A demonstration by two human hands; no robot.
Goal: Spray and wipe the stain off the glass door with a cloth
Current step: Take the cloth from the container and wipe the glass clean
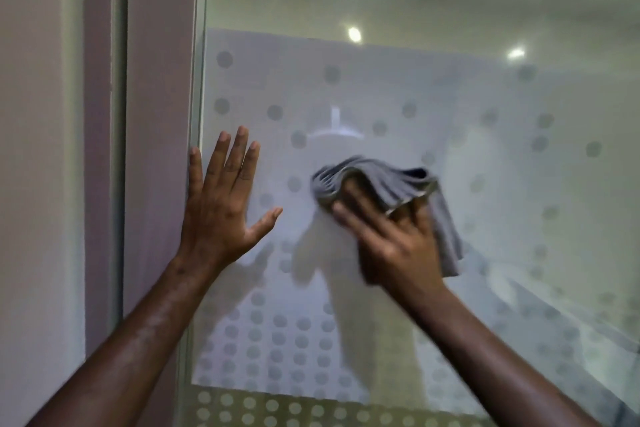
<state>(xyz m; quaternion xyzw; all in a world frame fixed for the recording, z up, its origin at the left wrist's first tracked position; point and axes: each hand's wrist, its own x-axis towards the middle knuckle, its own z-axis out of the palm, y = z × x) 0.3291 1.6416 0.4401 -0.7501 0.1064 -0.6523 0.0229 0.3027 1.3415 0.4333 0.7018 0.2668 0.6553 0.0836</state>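
- Gripping a bunched grey cloth (pixel 381 184), the right hand (pixel 391 236) has its fingers curled round the folds and presses them against the glass door (pixel 450 149); a loose end of the cloth hangs down past the hand on its right side.
- Left hand (pixel 221 201) lies flat on the glass with fingers straight and spread, thumb out to the right, holding nothing — its little finger sits right at the door's left edge.
- Both forearms reach up from the bottom corners toward the pane.
- Frosted film (pixel 381 97) with rows of round dots covers the middle band of the glass, and the cloth sits on this band, just right of the left hand.
- Whether a stain remains under the cloth I cannot tell — motion blurs that spot.
- Beside the door's left edge stands a pale wall (pixel 41 149).
- Two ceiling lights (pixel 354 34) glow beyond the glass.
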